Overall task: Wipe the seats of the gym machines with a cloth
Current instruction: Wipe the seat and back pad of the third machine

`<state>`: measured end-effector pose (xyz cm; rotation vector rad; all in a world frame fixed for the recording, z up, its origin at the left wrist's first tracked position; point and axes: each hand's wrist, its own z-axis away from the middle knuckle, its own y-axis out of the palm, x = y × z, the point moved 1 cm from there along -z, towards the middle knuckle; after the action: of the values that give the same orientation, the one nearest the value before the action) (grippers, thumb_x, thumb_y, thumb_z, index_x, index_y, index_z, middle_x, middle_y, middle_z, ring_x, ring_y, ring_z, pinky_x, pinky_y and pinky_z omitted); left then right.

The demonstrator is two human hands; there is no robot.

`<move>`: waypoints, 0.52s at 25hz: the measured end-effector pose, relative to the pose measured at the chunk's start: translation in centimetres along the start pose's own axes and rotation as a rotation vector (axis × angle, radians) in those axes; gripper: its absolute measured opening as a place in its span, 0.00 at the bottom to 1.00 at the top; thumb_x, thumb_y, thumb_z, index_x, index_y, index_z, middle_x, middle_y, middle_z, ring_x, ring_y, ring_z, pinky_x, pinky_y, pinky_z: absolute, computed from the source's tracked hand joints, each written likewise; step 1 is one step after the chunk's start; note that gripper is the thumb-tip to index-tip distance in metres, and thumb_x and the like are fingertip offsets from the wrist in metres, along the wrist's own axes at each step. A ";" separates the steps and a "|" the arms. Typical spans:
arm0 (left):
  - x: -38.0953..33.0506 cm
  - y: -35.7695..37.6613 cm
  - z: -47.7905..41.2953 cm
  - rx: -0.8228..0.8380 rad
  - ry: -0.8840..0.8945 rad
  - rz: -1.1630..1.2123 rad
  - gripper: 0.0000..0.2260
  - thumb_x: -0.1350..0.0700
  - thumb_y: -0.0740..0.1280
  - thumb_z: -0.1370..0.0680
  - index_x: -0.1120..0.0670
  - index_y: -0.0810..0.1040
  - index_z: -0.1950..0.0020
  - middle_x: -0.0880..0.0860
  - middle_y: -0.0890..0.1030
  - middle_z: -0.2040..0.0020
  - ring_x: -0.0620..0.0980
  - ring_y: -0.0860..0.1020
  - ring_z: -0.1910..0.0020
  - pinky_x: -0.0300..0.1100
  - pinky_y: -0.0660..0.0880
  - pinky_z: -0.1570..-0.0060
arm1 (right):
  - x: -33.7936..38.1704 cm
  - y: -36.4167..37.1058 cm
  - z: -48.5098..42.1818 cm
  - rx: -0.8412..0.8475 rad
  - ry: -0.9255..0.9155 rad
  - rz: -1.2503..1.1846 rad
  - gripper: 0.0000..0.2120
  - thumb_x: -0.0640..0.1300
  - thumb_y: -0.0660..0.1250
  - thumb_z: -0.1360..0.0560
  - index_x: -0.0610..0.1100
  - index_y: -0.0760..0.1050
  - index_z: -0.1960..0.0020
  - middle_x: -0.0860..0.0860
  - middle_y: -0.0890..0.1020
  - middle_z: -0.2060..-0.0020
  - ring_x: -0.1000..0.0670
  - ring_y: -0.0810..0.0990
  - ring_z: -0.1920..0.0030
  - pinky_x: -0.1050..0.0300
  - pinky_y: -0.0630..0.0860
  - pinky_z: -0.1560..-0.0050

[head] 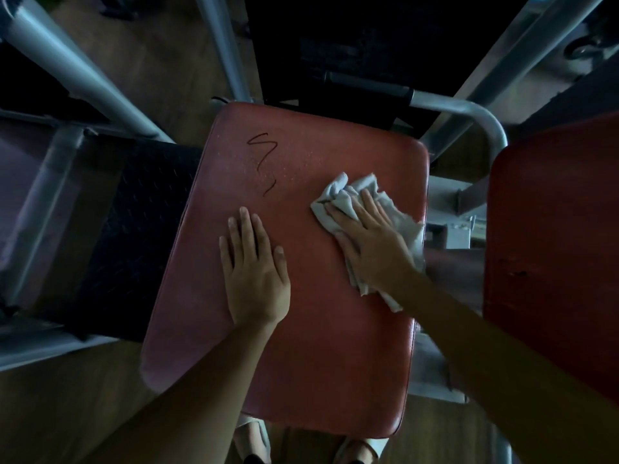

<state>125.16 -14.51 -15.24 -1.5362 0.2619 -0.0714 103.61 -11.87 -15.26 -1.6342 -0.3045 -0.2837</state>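
A red padded seat [301,346] fills the middle of the view. A dark squiggly mark [263,159] and fine droplets lie on its far left part. My left hand [254,269] rests flat on the seat, fingers straight. My right hand [371,242] presses a crumpled white cloth [348,195] onto the seat's right side, fingers spread over it. The cloth sits to the right of the mark, apart from it.
Grey metal frame tubes [482,115] curve round the seat's far right corner. A second red pad [556,246] stands at the right. A black textured plate [127,229] lies to the left. Wooden floor [67,413] and shoes show below.
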 end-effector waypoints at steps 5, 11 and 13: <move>0.0 0.1 0.1 -0.016 0.018 0.032 0.27 0.50 0.51 0.15 0.62 0.54 0.20 0.59 0.51 0.18 0.58 0.50 0.19 0.56 0.50 0.21 | -0.3 -0.3 -0.9 -0.113 0.238 0.021 0.22 0.52 0.56 0.16 0.53 0.66 0.23 0.47 0.63 0.21 0.37 0.57 0.21 0.38 0.55 0.22; 0.2 -0.3 0.0 0.018 -0.006 0.097 0.27 0.50 0.55 0.15 0.61 0.54 0.19 0.57 0.52 0.18 0.56 0.49 0.19 0.57 0.48 0.21 | 5.7 0.6 9.1 -0.165 0.707 -0.110 0.24 0.50 0.55 0.15 0.54 0.57 0.20 0.47 0.58 0.20 0.40 0.54 0.20 0.39 0.63 0.24; -0.1 -0.8 -0.1 -0.005 0.015 0.131 0.26 0.53 0.57 0.16 0.59 0.58 0.20 0.57 0.56 0.19 0.56 0.51 0.19 0.57 0.47 0.21 | 5.5 -0.1 10.6 -0.212 0.828 -0.184 0.26 0.49 0.57 0.16 0.54 0.55 0.19 0.46 0.58 0.20 0.42 0.56 0.20 0.41 0.62 0.24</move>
<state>125.10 -14.62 -14.47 -1.5200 0.3741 0.0218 108.74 -1.12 -14.02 -1.5517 0.2178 -1.1187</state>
